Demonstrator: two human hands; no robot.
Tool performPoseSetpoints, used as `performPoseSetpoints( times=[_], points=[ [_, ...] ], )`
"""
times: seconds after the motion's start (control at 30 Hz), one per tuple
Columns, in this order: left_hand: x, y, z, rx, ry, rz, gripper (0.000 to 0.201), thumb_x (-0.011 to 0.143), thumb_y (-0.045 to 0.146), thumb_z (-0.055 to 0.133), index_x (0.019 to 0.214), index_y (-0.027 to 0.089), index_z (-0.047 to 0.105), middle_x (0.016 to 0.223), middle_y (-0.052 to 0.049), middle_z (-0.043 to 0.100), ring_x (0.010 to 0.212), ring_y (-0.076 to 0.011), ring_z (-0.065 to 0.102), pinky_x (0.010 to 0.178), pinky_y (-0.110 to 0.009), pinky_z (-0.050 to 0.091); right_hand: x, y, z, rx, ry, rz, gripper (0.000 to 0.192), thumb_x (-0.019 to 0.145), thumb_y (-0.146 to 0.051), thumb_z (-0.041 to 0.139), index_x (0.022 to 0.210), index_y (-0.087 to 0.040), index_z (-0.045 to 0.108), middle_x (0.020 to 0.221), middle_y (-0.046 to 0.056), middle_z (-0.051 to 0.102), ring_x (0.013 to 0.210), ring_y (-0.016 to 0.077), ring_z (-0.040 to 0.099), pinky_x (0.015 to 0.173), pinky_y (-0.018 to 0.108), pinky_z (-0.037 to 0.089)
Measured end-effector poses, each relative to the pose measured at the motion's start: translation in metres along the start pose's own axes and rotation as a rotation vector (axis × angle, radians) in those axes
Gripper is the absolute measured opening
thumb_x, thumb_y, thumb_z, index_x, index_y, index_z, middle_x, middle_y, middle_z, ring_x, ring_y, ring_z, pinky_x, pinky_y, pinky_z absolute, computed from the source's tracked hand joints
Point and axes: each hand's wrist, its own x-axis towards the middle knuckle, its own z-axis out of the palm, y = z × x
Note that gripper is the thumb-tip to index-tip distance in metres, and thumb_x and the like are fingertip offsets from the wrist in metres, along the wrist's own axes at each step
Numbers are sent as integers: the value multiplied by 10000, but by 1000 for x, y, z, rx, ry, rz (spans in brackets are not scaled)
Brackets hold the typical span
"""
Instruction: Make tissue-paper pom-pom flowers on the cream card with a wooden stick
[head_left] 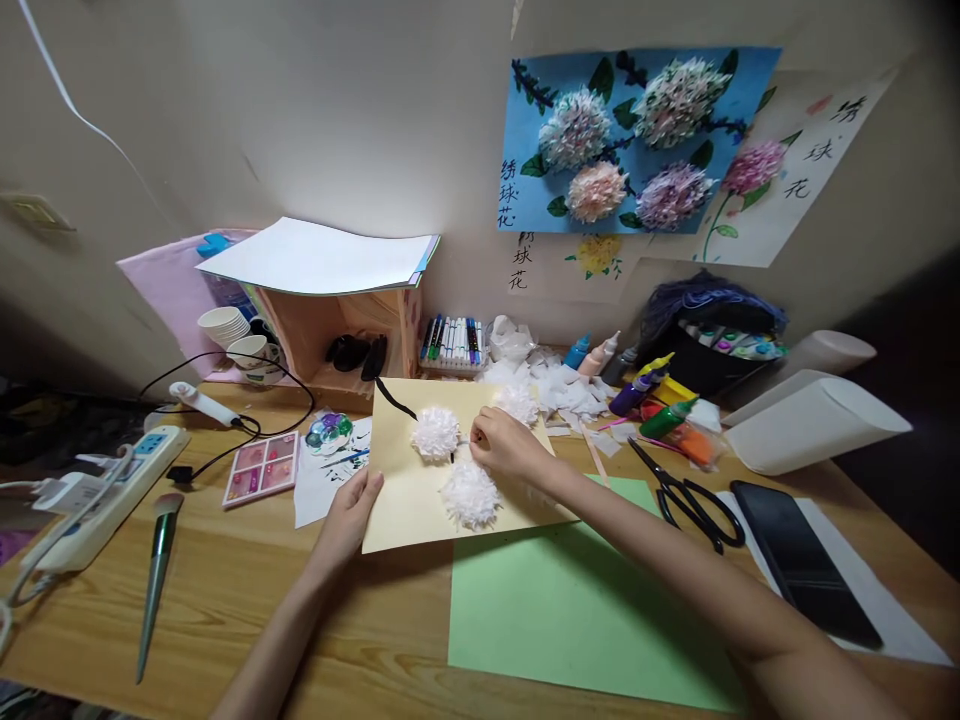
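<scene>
Green paper (570, 590), one sheet, lies nearest me on the desk (225, 590). At its eleven o'clock sits one cream card (405, 480) carrying three white tissue pompoms (470, 494) and one black painted stroke (395, 398). My left hand (349, 515) pinches the card's lower-left edge; my right hand (506, 445) rests on the card between the pompoms, fingertips closed narrow (on what, I cannot tell). One pair of black scissors (690, 498) lies at three o'clock of the card. One blue poster (630, 140), at one o'clock, shows four paper flowers and reads 绣球花.

Scissors (694, 497), probably a phone (804, 560), brush (156, 575)
</scene>
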Motion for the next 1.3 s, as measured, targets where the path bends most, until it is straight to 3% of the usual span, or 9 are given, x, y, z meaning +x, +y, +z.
performPoseSetpoints(
  times=[0.3,0.43,0.67,0.77,0.87,0.93,1.1,1.2,1.3],
  points=[
    [0,-6,-15,-20,4,-31,662,712,596,639,1192,149,557,922,-93,722,846,-282,662,665,-327,510,12,21,-46,103,154,61,61,744,-108,559,717,-155,587,745,35,572,693,140,539,643,257,433],
    [-2,-3,-8,-1,24,-15,658,703,616,632,1166,151,571,939,-100,720,874,-286,658,656,-321,511,12,8,-30,7,10,-84,53,736,-186,627,778,-158,610,794,52,598,780,170,557,695,282,459],
    [-4,-5,-5,-16,39,-1,642,708,606,631,1161,153,577,907,-91,724,879,-283,657,685,-325,516,22,-7,-13,-106,-52,-88,159,771,-104,551,675,-211,620,764,70,647,821,194,591,752,314,474],
    [-4,-6,-7,-32,49,-23,673,702,611,634,1185,150,551,923,-94,722,873,-282,660,663,-321,519,28,7,-35,-66,50,-38,127,770,-123,553,704,-208,621,788,60,652,813,181,594,748,294,476],
    [-4,-6,-11,-25,64,-45,719,672,633,645,1192,145,548,909,-96,726,845,-282,667,637,-319,521,34,40,-62,-74,284,195,118,807,-185,508,798,-178,625,828,47,643,809,165,598,773,276,457],
    [-4,-6,-15,-9,77,-61,742,651,644,653,1195,148,553,899,-97,728,832,-285,672,621,-318,523,35,69,-76,-99,320,305,85,776,-173,531,772,-153,614,823,78,643,817,198,597,782,315,452],
    [-5,-5,-24,-30,116,-75,750,635,631,674,1216,174,549,883,-82,733,824,-283,681,619,-323,537,18,127,-86,-51,207,367,153,728,-71,530,819,-145,628,818,94,682,809,207,621,805,339,463],
    [-6,-3,-24,-58,122,-89,761,624,620,691,1218,168,539,929,-95,730,852,-289,681,625,-324,542,-5,135,-85,41,98,337,230,782,-87,457,908,-142,641,839,79,704,797,178,644,766,308,494],
    [-6,-1,-23,-83,113,-107,777,608,619,705,1211,158,535,974,-113,723,884,-297,678,621,-321,545,-24,131,-78,199,-145,256,137,745,-175,565,813,-172,684,740,9,718,681,148,663,662,250,529]
  ],
)
